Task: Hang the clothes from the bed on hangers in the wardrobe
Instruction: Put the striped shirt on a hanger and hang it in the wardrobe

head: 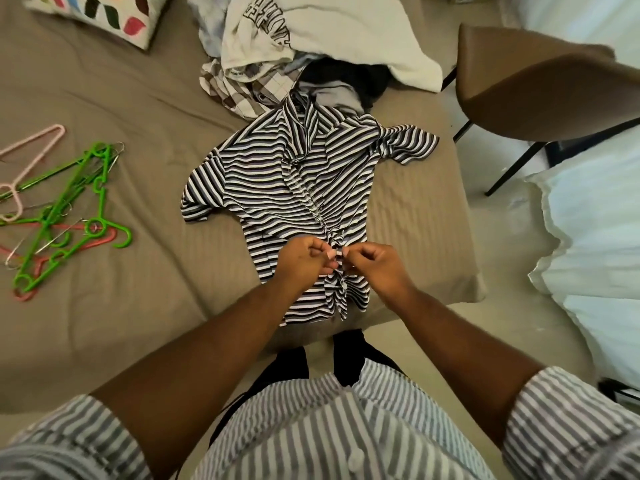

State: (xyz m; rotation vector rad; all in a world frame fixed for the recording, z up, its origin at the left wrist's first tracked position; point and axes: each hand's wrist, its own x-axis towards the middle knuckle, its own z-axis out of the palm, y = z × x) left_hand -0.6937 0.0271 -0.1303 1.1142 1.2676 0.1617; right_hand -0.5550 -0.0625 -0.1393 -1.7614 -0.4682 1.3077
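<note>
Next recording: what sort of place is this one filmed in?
Most likely a bedroom. A bed with a patterned pillow holds a pile of clothes and loose hangers. A chair stands beside it. The left hand and right hand pinch a striped shirt.

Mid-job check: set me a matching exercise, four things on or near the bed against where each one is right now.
Things:
1. striped shirt
2. green hangers
3. patterned pillow
4. brown chair

Places:
A. far left corner of the bed
B. off the bed, on its right
C. spread on the bed, its front pinched by the left hand and right hand
D. loose on the bed's left side

Pairs: 1-C, 2-D, 3-A, 4-B
</note>
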